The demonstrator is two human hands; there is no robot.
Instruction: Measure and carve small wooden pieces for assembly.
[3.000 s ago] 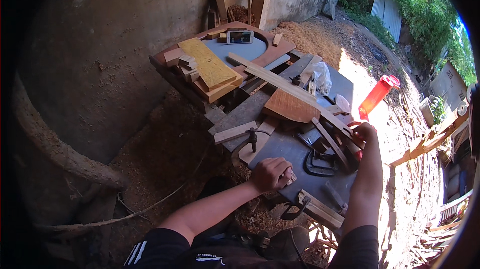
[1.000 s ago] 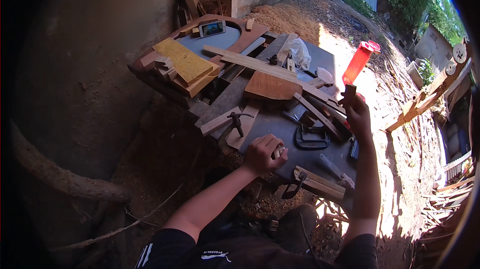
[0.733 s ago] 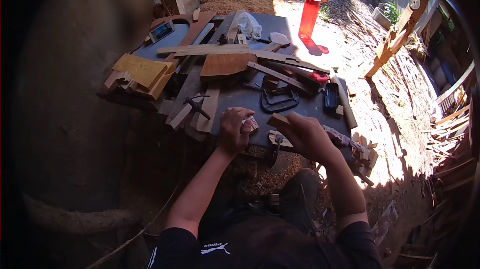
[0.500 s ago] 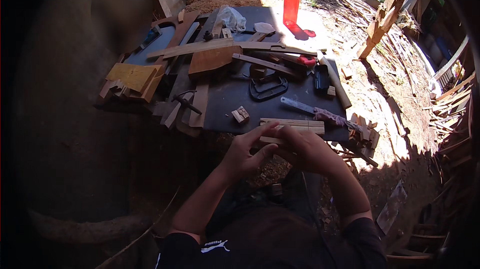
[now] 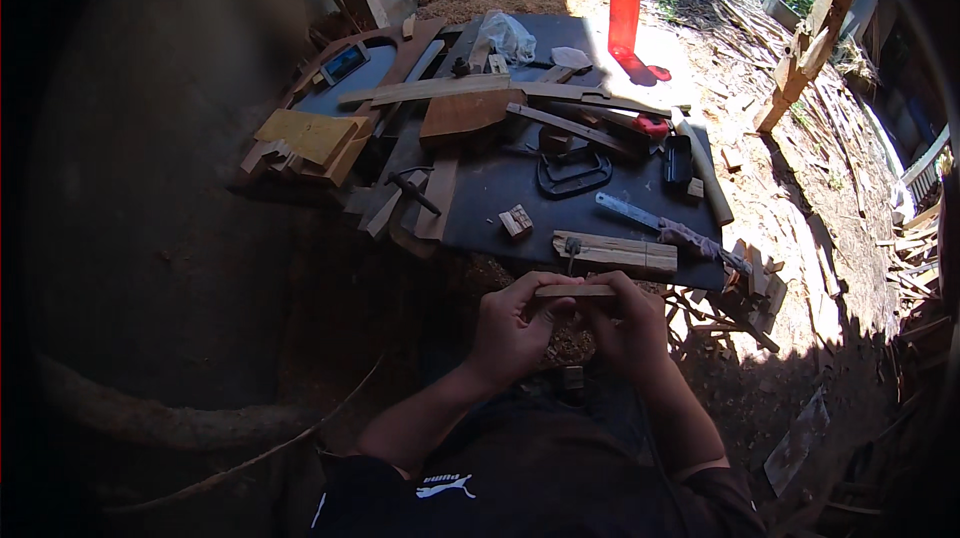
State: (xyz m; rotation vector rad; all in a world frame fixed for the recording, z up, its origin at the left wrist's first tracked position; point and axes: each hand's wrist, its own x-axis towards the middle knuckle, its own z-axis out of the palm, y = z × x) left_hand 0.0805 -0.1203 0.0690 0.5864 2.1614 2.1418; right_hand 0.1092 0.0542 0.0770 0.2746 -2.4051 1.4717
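Observation:
My left hand (image 5: 515, 328) and my right hand (image 5: 625, 328) are both closed on a short, flat wooden piece (image 5: 574, 291), held level between them just in front of the dark workbench (image 5: 480, 188). Beyond it, a pale board (image 5: 635, 253) lies along the bench's front edge with a metal clamp (image 5: 572, 250) on it. A small pale wood block (image 5: 516, 221) sits loose left of that board. A loose C-clamp (image 5: 572, 178) lies farther back, and a metal rule (image 5: 625, 210) with one end under a crumpled cloth (image 5: 682, 235) lies to the right.
At back left are a yellow board (image 5: 310, 138), a phone (image 5: 344, 63) and a plastic bag (image 5: 510, 38). Planks cross the bench beside a red bottle (image 5: 624, 13). A leaning timber post (image 5: 805, 58) and scrap wood (image 5: 915, 258) stand right; a wall (image 5: 160, 188) borders the left.
My left hand has let go of the small block on the bench. My right hand came down from the right with a wooden piece, which both hands now hold. The view has turned rightward.

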